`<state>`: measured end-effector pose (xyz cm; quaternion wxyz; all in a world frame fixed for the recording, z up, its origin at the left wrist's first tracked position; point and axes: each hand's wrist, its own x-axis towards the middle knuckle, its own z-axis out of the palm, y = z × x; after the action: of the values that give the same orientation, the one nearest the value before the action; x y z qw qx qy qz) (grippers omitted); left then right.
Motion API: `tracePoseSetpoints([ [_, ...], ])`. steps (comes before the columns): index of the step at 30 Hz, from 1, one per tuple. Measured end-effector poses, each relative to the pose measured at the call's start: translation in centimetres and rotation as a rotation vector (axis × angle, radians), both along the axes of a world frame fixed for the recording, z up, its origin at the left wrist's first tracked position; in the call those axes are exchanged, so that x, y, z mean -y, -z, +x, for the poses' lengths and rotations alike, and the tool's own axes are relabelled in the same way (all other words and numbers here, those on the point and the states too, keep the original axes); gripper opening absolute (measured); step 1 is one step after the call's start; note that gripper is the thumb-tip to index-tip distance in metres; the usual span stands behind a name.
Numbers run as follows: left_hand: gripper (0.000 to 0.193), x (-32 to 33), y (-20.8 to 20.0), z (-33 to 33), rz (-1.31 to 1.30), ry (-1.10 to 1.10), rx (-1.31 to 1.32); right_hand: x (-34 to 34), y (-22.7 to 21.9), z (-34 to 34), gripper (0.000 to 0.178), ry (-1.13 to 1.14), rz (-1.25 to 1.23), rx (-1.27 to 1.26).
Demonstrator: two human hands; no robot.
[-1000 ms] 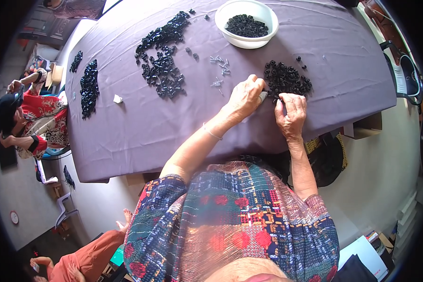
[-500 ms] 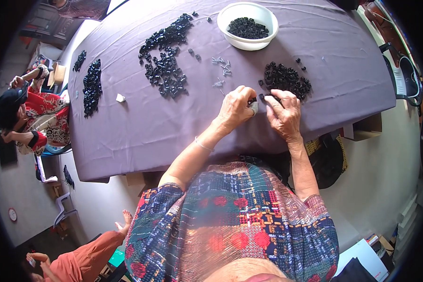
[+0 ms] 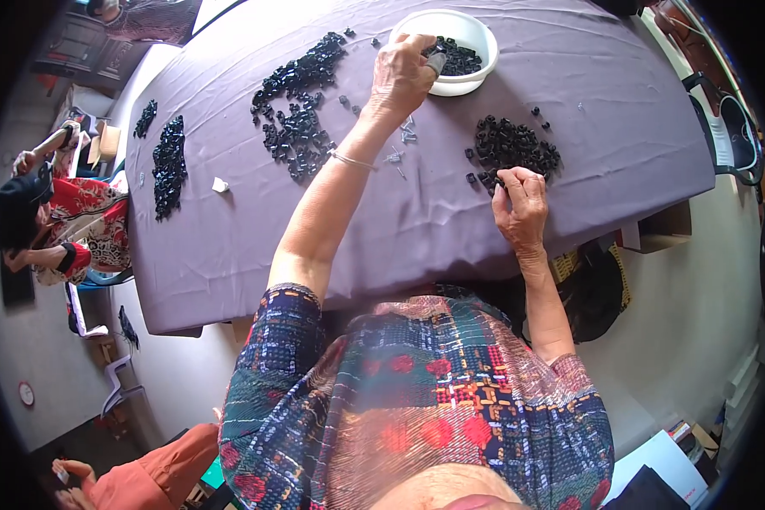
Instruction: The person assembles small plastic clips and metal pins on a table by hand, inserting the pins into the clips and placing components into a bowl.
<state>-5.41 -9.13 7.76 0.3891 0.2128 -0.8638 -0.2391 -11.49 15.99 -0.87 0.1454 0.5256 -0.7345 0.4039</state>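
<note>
1. Well, my white bowl (image 3: 463, 87) stands at the far side of the bench (image 3: 229, 263), round and wide-rimmed, with a heap of small black pieces (image 3: 461, 61) in the bottom of it.
2. My left hand (image 3: 406, 72) is at the left side of that bowl, fingers bent over the rim; I cannot tell whether a piece is between the fingertips. A pale covering (image 3: 436, 63) wraps one finger, and a thin bracelet (image 3: 353, 160) circles the wrist.
3. My right hand (image 3: 523, 206), well apart from the left, is at the near edge of a black pile (image 3: 518, 146), thumb and forefinger drawn close; whether they grip a piece I cannot tell.
4. That pile lies on the cloth nearer me than the bowl, a few strays just beside it.
5. Small clear pins (image 3: 409, 130) lie left of the pile, partly behind my left wrist.
6. Farther left lie a long, shiny black heap (image 3: 302, 75), a narrower black heap (image 3: 170, 166) and a little white piece (image 3: 220, 184).
7. Under the right side of the bench sits a cardboard box (image 3: 661, 231), its contents hidden.
8. At lower right, a flat white box (image 3: 654, 469) bears small red lettering, too small for me to read.
</note>
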Motion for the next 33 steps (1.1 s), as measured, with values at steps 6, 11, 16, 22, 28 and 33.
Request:
tracePoseSetpoints([
  [6, 0.041, -5.6, 4.1, 3.2, 0.106, 0.172, 0.077, -0.2, 0.2, -0.2, 0.027, 0.006, 0.007, 0.016],
  [11, 0.060, -10.2, 6.3, 5.1, 0.114, 0.331, 0.317, -0.2, -0.1, -0.2, 0.027, 0.013, 0.029, 0.026],
  [16, 0.038, -9.7, 7.5, 4.8, 0.114, 0.307, 0.296, 0.0, -0.1, -0.2, 0.027, -0.001, 0.024, 0.022],
  [22, 0.018, -11.1, 8.1, 4.2, 0.158, 0.231, 0.257, -0.3, 0.0, -0.4, 0.024, 0.001, 0.052, 0.018],
  [28, 0.025, -12.2, 6.8, 2.9, 0.136, 0.096, 0.479, -0.1, -0.2, -0.2, 0.025, -0.053, 0.056, 0.016],
  [33, 0.027, -12.4, 6.9, 3.2, 0.174, 0.128, 0.446, -0.2, 0.0, -0.3, 0.025, -0.028, 0.081, -0.010],
])
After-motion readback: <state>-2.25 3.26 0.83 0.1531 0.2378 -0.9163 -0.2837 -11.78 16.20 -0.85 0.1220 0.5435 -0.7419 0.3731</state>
